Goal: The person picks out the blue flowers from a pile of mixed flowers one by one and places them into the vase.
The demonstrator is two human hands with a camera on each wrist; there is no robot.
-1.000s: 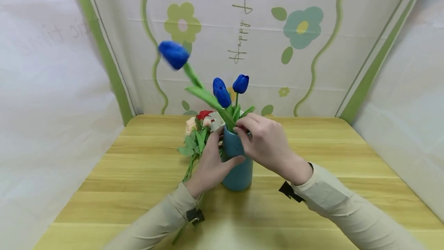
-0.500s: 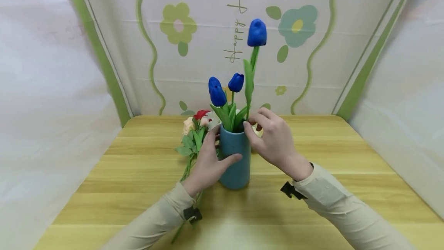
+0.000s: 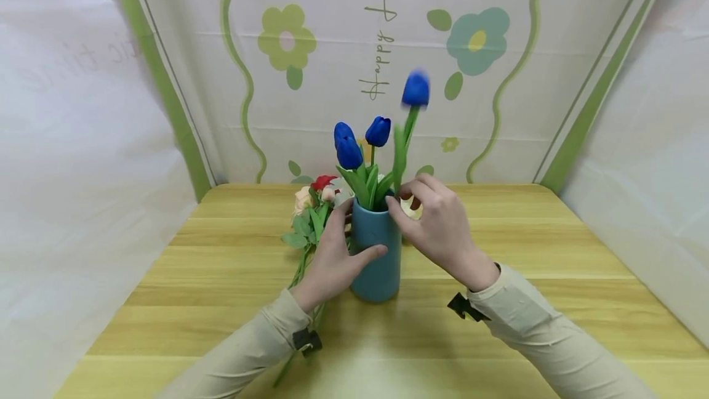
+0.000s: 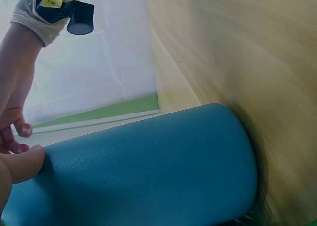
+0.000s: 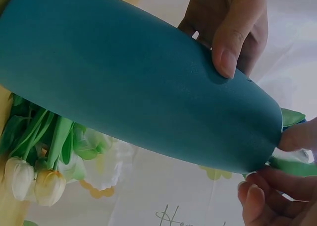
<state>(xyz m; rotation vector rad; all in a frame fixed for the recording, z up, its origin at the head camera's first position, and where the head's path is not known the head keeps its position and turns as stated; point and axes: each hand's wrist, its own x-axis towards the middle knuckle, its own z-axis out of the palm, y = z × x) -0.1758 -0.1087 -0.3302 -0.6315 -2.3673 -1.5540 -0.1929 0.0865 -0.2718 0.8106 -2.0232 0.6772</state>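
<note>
A blue-green vase stands upright on the table, holding several blue tulips with green leaves. My left hand grips the vase's left side near the top, its thumb across the front; that thumb shows on the vase wall in the right wrist view. At the right rim, my right hand pinches the lower part of another blue tulip, which rises well above the others and leans slightly right. The lower end of its stem is hidden behind the fingers and vase rim.
Left of the vase, a bunch of flowers with a red bloom and a peach rose lies on the wooden table. White tulips lie behind the vase. A printed curtain stands beyond the table's far edge.
The held tulip has swung from leaning left over the vase to nearly upright at the right rim, then dropped lower. My right hand shifted right with it; my left hand stays on the vase.
</note>
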